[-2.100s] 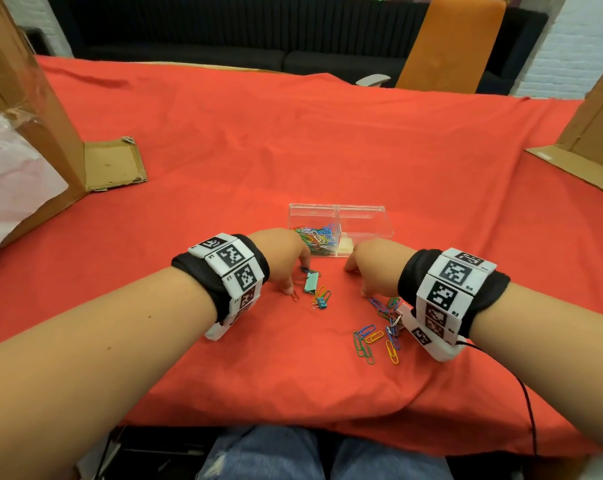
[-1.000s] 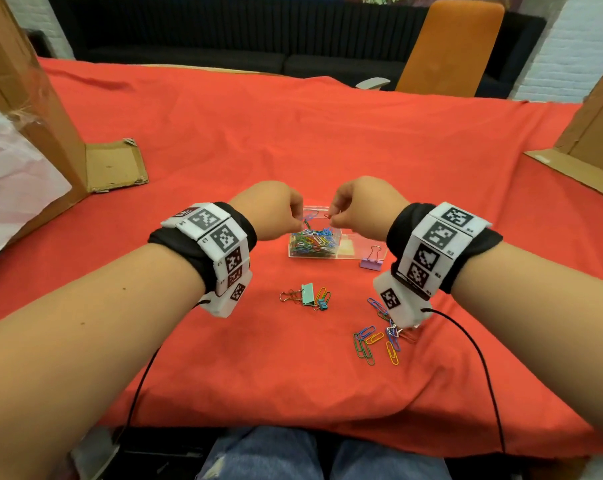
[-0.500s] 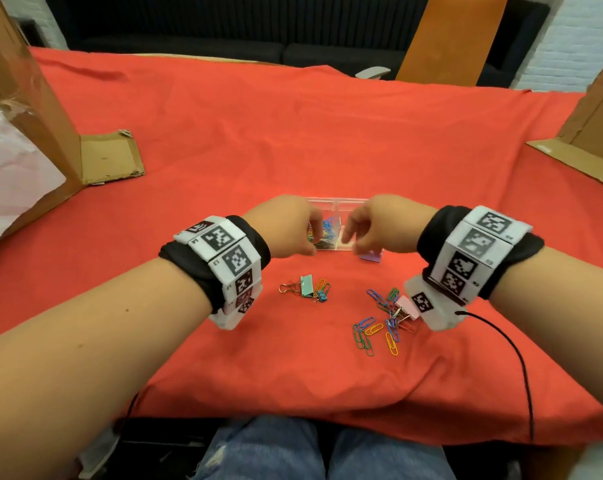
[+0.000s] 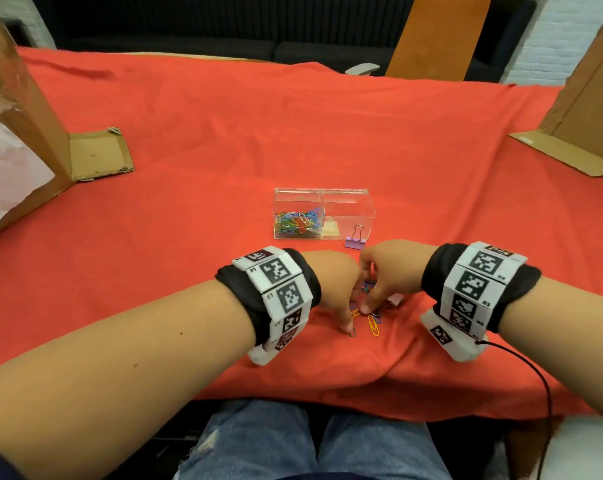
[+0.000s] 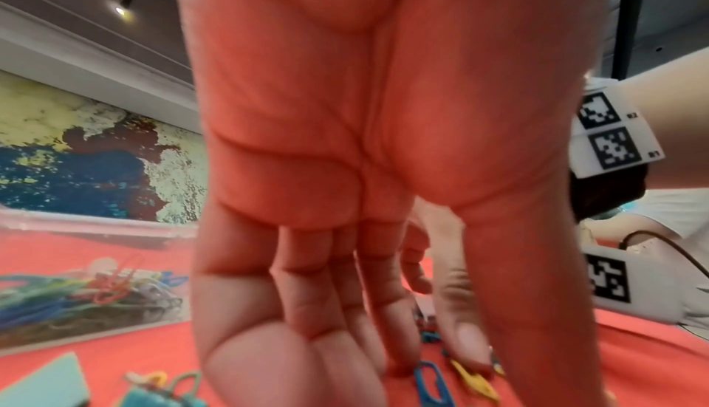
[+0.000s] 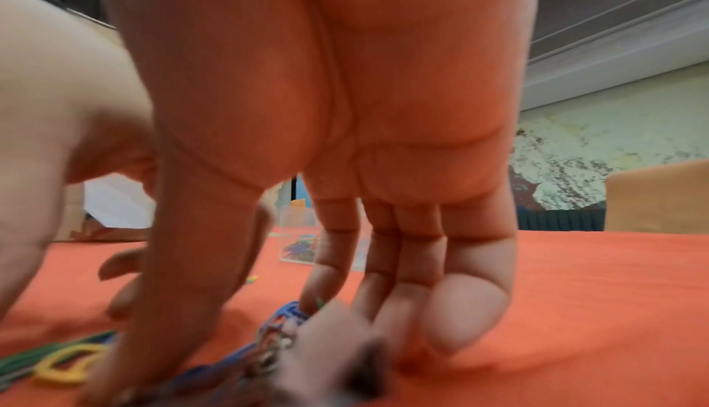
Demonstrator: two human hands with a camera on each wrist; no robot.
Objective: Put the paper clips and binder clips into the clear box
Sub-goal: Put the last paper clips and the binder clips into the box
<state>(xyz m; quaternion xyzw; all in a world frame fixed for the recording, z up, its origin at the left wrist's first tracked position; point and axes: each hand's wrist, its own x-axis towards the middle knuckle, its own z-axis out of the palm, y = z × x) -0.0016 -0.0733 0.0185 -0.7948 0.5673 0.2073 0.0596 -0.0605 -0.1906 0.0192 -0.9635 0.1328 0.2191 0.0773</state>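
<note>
The clear box [image 4: 348, 202] stands on the red cloth; its left compartment holds many coloured paper clips [image 4: 298, 225]. A purple binder clip [image 4: 355, 241] lies just in front of its right compartment. Both hands point down into the loose paper clips [image 4: 373, 325] near the table's front edge. My left hand [image 4: 345, 306] touches the cloth by a green clip [image 4: 352, 333]; in the left wrist view its fingertips sit by a blue clip [image 5: 429, 383] and a yellow clip [image 5: 474, 383]. My right hand [image 4: 372, 299] spreads thumb and fingers over blue clips [image 6: 287, 318], beside a pink binder clip [image 4: 395, 300]. Neither hand visibly holds a clip.
A teal binder clip [image 5: 50, 383] lies left of my left hand, hidden under the wrist in the head view. Cardboard boxes stand at the left [image 4: 33, 109] and right [image 4: 584, 109] edges. An orange chair [image 4: 438, 36] is behind the table.
Both hands have come back from the box toward me and dropped onto the loose clips. My left hand has shifted right, next to the right hand.
</note>
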